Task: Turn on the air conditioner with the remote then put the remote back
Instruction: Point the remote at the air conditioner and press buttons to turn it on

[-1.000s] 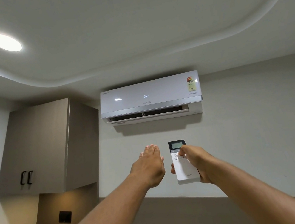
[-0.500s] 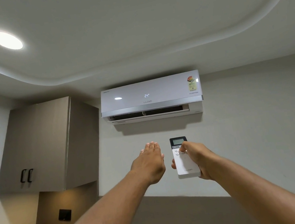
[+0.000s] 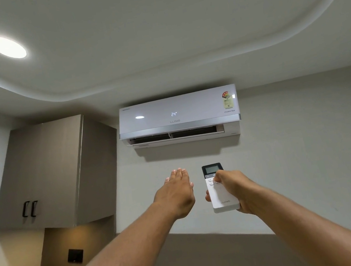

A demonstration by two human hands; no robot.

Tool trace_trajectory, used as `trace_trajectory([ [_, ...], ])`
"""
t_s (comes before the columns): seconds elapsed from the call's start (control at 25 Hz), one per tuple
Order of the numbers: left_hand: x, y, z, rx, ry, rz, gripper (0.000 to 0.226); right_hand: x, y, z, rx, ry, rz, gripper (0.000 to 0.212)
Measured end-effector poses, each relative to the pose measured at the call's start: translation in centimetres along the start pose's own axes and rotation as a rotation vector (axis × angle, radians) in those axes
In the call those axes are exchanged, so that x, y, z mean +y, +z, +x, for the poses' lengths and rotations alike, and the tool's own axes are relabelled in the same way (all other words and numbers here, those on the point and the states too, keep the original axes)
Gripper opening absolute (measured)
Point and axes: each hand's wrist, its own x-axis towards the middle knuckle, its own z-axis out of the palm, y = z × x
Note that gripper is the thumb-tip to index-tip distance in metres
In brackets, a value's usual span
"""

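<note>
Right hand [image 3: 238,188] grips slim white remote [image 3: 222,197]; glossy boxy air conditioner [image 3: 178,113] above.

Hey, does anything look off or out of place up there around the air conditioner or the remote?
Nothing stands out. The air conditioner hangs level on the wall, its display lit at 24 and its flap open. The right hand holds the remote upright, thumb on the buttons. The left hand is flat and empty.

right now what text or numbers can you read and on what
"24°": air conditioner front display.
"LLOYD": below that display.
"INVERTER": its lower right corner.
"LLOYD": foot of the remote in the right hand.
Too small to read: rating sticker, the unit's top-left mark, remote screen.
</note>
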Motion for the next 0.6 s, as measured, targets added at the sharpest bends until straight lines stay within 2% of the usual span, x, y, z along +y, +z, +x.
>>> trace_trajectory([
  [0.6,-0.12,0.49,-0.04,-0.019,-0.004,-0.032,0.057,0.37,0.28,0.49,0.009,0.018,0.001,0.016],
])
